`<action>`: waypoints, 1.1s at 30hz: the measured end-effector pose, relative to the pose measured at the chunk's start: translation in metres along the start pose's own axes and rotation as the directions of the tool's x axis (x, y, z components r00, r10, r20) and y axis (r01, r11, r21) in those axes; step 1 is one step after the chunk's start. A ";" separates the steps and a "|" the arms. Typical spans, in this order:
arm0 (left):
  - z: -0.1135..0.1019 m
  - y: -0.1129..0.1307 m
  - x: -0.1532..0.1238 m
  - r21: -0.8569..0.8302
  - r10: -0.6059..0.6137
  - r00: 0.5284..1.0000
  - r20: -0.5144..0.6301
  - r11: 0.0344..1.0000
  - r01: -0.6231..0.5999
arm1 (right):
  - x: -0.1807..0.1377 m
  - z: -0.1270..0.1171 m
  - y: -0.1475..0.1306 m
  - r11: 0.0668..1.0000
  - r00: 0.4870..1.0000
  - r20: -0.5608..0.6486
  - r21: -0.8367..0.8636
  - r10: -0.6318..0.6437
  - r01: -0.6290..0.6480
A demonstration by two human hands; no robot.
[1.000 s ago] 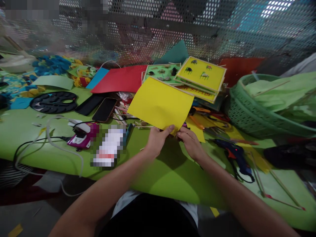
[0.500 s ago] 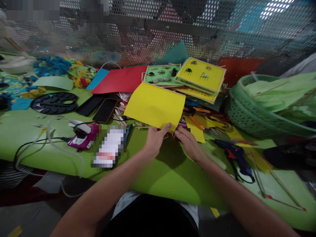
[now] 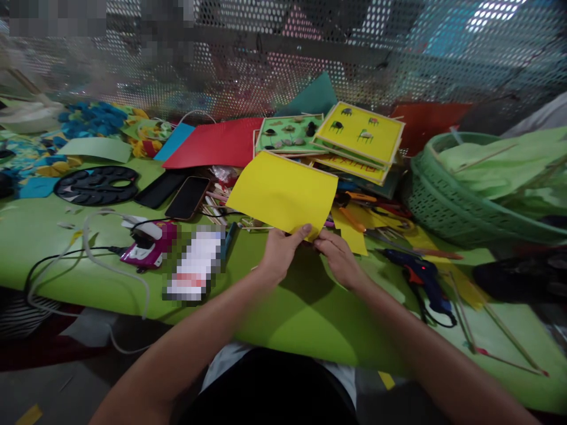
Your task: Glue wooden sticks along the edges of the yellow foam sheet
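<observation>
- Yellow sheet (image 3: 283, 192): thin paper or card, matt and smooth, with no shine
- Table (image 3: 301, 319): green covering, smooth, with a soft sheen where the light falls
- Basket (image 3: 436, 203): green plastic, open woven lattice wall, slightly glossy
- Phone (image 3: 188, 198): black glass face, highly glossy
- Glue gun (image 3: 420, 280): blue and black hard plastic, smooth
- Sticks (image 3: 514, 342): thin bare wood, matt
- Red sheet (image 3: 217, 144): matt paper or card, smooth
- Screen (image 3: 310, 47): perforated sheet that looks like metal, dull finish
- Cable (image 3: 115, 271): white, smooth, rubbery-looking coating
</observation>
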State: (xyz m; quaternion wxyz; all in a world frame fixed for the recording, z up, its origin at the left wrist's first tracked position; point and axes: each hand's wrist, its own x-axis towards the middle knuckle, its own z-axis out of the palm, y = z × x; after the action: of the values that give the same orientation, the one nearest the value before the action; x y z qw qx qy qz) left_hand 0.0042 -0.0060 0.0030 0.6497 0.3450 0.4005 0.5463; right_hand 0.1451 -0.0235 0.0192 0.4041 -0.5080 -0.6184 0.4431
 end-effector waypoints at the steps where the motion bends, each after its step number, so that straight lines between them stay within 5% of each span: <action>1: 0.000 0.000 0.000 0.002 -0.006 1.000 0.002 1.000 0.006 | 0.000 0.000 0.000 1.000 1.000 0.000 -0.002 -0.002 0.002; 33: -0.003 0.004 0.003 -0.038 -0.041 0.999 -0.022 0.998 0.040 | 0.000 -0.003 0.005 1.000 1.000 -0.011 0.021 0.020 -0.020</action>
State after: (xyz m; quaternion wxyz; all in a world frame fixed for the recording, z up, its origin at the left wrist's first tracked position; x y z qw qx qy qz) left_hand -0.0002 -0.0027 0.0048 0.6622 0.3183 0.4045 0.5445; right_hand 0.1494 -0.0223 0.0151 0.4085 -0.5122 -0.6064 0.4507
